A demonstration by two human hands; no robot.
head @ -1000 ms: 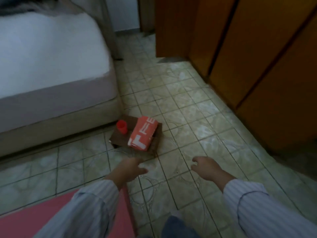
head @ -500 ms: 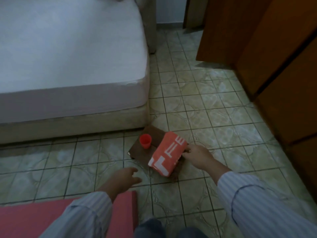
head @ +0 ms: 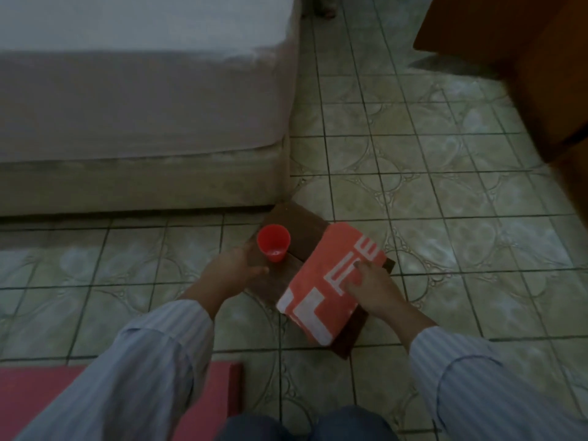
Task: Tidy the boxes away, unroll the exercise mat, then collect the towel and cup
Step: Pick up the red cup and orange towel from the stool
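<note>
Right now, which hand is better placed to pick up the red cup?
The left hand. It is right beside the red cup, fingers nearly touching its base, while the right hand rests on the folded orange towel, farther away.

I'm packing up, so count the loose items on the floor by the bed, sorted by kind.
Red plastic cup: 1
Folded orange-and-white towel: 1
Flat brown board beneath them: 1
Pink exercise mat: 1
Total: 4

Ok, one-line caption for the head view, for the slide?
Beside the bed, the left hand reaches the red cup while the right hand presses the folded towel.
</note>
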